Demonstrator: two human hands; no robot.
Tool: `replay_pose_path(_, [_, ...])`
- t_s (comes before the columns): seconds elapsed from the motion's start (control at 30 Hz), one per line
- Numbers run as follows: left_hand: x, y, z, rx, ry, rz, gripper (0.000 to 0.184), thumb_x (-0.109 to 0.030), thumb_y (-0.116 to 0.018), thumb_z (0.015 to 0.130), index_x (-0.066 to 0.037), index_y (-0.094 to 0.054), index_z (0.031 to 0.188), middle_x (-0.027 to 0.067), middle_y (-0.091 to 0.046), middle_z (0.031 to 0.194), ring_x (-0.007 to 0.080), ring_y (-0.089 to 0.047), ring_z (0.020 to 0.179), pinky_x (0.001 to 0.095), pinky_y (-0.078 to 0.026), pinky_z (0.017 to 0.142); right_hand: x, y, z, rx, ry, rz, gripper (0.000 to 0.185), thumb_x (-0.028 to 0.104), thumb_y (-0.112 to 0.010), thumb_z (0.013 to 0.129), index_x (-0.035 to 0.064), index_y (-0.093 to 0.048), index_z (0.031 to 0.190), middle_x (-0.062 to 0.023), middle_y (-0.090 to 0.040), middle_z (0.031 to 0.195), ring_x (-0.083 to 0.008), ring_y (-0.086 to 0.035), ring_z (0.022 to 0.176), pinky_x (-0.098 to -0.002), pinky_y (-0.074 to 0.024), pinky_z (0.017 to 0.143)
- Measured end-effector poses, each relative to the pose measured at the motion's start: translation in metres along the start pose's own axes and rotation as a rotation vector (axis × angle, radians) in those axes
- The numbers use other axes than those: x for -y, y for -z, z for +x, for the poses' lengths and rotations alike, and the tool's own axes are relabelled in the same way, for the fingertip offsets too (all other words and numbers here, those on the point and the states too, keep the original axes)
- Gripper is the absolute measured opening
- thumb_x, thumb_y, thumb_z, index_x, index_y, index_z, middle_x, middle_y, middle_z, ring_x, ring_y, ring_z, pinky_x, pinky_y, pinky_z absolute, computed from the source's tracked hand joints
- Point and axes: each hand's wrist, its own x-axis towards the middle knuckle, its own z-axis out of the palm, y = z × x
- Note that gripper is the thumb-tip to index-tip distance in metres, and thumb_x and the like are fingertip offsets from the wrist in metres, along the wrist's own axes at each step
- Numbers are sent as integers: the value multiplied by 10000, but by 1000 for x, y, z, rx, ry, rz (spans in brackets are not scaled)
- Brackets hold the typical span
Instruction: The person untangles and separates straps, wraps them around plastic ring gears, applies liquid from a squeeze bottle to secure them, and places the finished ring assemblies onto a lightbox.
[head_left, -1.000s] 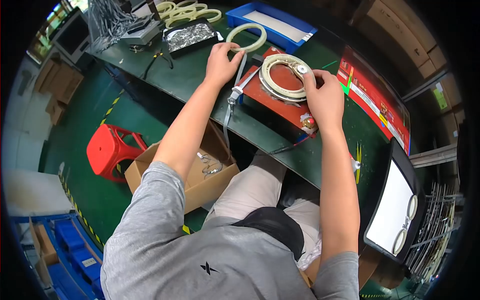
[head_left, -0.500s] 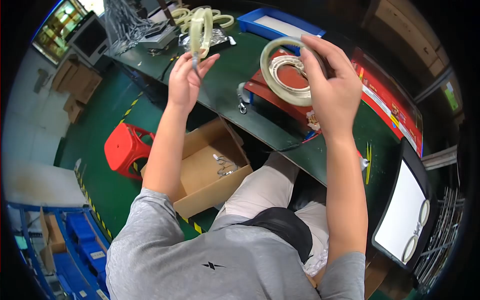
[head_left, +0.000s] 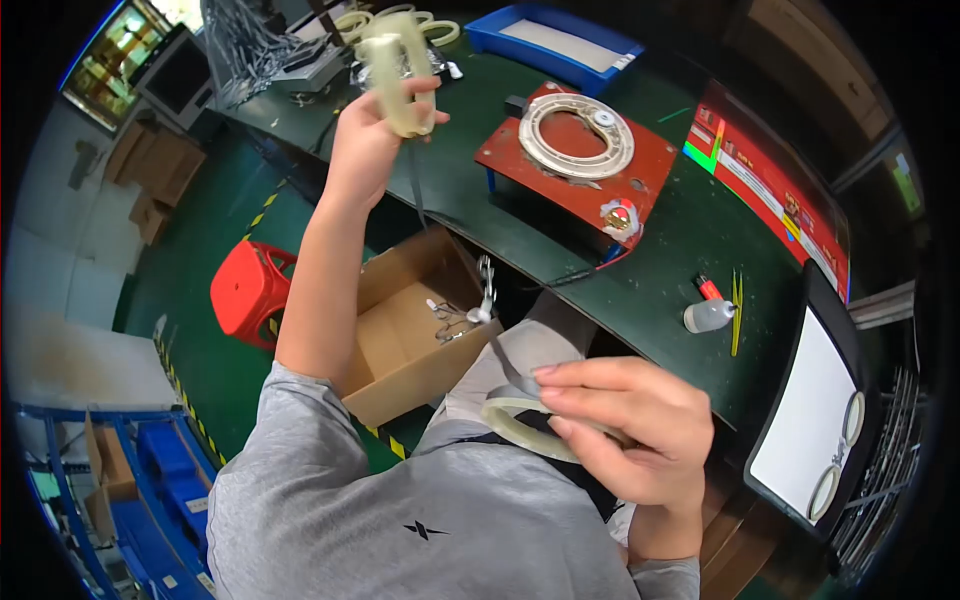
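My left hand [head_left: 372, 140] is raised over the bench edge, its fingers closed around pale, translucent rings [head_left: 385, 75] that look blurred. A grey flat cable [head_left: 415, 185] hangs down from them. Low in front of my body, my right hand [head_left: 640, 425] pinches another pale ring [head_left: 530, 430] between thumb and fingers. From that ring a grey cable runs up to a small white connector with wires [head_left: 482, 310], above the cardboard box. On the bench, a white ring-shaped holder [head_left: 530, 150] lies on a red stand [head_left: 640, 170].
The cardboard box [head_left: 400, 390] beside my legs contains wired connectors. A small bottle [head_left: 705, 317] and yellow tweezers [head_left: 737, 310] lie on the green bench [head_left: 560, 245]. A blue tray [head_left: 480, 35] and several rings are farther back. A red stool [head_left: 245, 290] stands left; a white panel [head_left: 800, 420] is right.
My right hand has come down from the red stand to my lap with its ring, uncovering the white holder. The left hand's rings have shifted lower in its grip.
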Motion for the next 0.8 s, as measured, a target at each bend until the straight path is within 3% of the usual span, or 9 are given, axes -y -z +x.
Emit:
replay_pose_path(0.13, [-8,-43,26,149,-202,360,358,-27,-612,965,3,-625,1322,89,-714,1159,130,-693,976,275,-545,853,3,3,-34,-6,-116,-91,249,-105,-747,803,-40,-782,1041,-169,-776,1076,-240,-774,883,-296,-628,733])
replay_pose_path(0.2, [-9,-66,36,139,-316,562,331,-49,-625,974,-21,-618,1304,84,-727,1131,126,-692,966,278,-551,826,5,2,-48,-30,-142,-107,240,-94,-760,805,-34,-781,1037,-162,-779,1077,-238,-775,877,-293,-627,730])
replay_pose_path(0.27, [-13,-83,40,153,-369,721,295,-101,-645,990,-31,-620,1276,109,-759,1126,174,-715,986,316,-566,829,9,4,-61,-38,-176,-101,238,-93,-764,804,-33,-780,1034,-162,-778,1081,-238,-775,878,-292,-627,730])
replay_pose_path(0.43, [-3,-101,55,229,-295,793,259,-179,-678,1000,-36,-714,1213,120,-778,1055,213,-739,984,352,-570,863,14,7,-83,-107,-216,-72,232,-89,-765,812,-39,-778,1037,-159,-777,1085,-238,-776,922,-297,-629,760])
replay_pose_path(0.63, [4,-110,71,267,-438,873,254,-230,-699,1003,-64,-758,1185,96,-784,1053,207,-745,966,343,-573,856,11,2,-96,-110,-260,17,227,-92,-758,825,-43,-775,1046,-164,-771,1100,-250,-770,972,-306,-631,810])
replay_pose_path(0.8, [19,-114,92,343,-345,802,259,-230,-716,984,-84,-769,1190,95,-784,1039,213,-732,960,345,-562,879,11,-3,-101,-71,-308,67,211,-88,-753,836,-44,-775,1042,-167,-767,1115,-253,-768,990,-310,-631,822])
